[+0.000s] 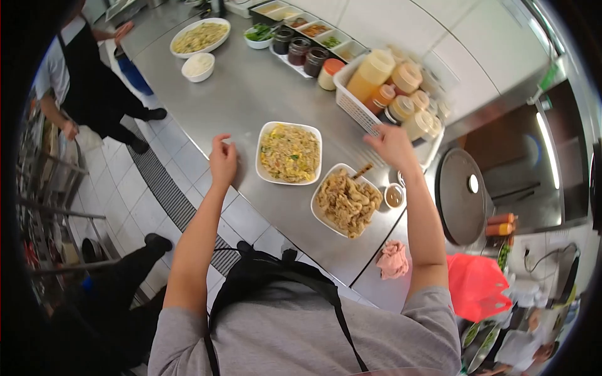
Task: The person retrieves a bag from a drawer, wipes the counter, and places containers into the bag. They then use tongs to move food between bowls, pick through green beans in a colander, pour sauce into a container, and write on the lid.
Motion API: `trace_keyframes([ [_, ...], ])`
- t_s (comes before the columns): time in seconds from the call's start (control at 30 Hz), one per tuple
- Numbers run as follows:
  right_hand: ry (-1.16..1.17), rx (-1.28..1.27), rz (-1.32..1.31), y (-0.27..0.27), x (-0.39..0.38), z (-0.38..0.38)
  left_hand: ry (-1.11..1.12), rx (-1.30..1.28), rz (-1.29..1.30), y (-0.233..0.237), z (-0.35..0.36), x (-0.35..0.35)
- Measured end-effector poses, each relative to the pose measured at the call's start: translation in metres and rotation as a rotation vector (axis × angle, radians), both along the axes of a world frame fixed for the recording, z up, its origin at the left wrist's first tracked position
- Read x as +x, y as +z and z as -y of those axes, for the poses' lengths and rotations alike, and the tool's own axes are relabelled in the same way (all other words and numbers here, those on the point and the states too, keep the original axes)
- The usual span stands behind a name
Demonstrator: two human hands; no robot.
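My left hand [223, 161] hovers by the front edge of the steel counter, left of a square white bowl of fried rice [290, 153]. Its fingers are loosely bent and apart, with nothing in them. Beyond a second white bowl of fried, battered pieces [348, 203], my right hand [394, 148] is raised near the corner of the white bottle basket [357, 108]. Its fingers are slightly curled and apart, and I see nothing held. A wooden-looking stick [362, 170] lies at the second bowl's rim, beside a small cup of brown sauce [394, 195].
A plate of rice [199, 37] and a small white bowl [198, 67] stand farther left. Jars [299, 50] and ingredient trays line the wall. A pink cloth [393, 260], red bag [478, 287] and large round lid [461, 195] are at right. Co-workers stand beyond the counter.
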State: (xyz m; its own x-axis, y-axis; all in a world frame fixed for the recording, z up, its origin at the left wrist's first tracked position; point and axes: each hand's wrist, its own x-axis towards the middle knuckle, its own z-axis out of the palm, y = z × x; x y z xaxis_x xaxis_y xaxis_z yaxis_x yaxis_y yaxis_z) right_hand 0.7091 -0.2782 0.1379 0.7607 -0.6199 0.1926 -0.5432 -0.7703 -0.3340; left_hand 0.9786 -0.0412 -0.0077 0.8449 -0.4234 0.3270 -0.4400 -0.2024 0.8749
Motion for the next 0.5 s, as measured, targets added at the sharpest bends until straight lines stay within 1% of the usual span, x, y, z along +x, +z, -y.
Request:
trace_keyframes([
  [0.03, -0.051, 0.037, 0.085, 0.020, 0.020, 0.005, -0.038, 0.135, 0.044, 0.000, 0.003, 0.000],
  [0.07, -0.022, 0.001, 0.119, 0.036, 0.039, 0.014, -0.015, 0.129, 0.038, -0.001, 0.004, -0.001],
  [0.13, 0.020, -0.046, 0.170, 0.062, 0.089, 0.037, -0.073, 0.321, 0.072, -0.001, 0.005, -0.002],
  [0.17, 0.030, -0.049, 0.180, 0.069, 0.117, 0.049, -0.047, 0.318, 0.068, -0.001, 0.005, -0.002],
  [0.2, 0.056, -0.047, 0.179, 0.068, 0.146, 0.062, -0.069, 0.319, 0.065, -0.001, 0.004, -0.003],
  [0.23, 0.136, -0.185, 0.172, 0.064, 0.178, 0.075, -0.089, 0.321, 0.064, 0.000, 0.004, -0.004],
  [0.27, 0.216, -0.322, 0.168, 0.058, 0.209, 0.087, -0.063, 0.322, 0.061, 0.001, 0.003, -0.004],
  [0.3, 0.240, -0.318, 0.176, 0.050, 0.238, 0.095, -0.091, 0.341, 0.085, 0.002, 0.004, -0.004],
  [0.33, 0.307, -0.425, 0.078, 0.041, 0.267, 0.102, -0.121, 0.363, 0.109, 0.002, 0.004, -0.003],
  [0.37, 0.373, -0.532, -0.018, 0.034, 0.295, 0.109, -0.097, 0.370, 0.106, 0.001, 0.005, -0.001],
  [0.4, 0.397, -0.525, -0.009, 0.029, 0.320, 0.112, -0.117, 0.360, 0.123, -0.001, 0.006, 0.000],
  [0.47, 0.322, -0.691, -0.245, 0.017, 0.372, 0.116, -0.128, 0.363, 0.152, 0.001, 0.007, 0.000],
  [0.5, 0.269, -0.645, -0.345, 0.010, 0.399, 0.122, -0.128, 0.348, 0.166, 0.000, 0.008, -0.001],
])
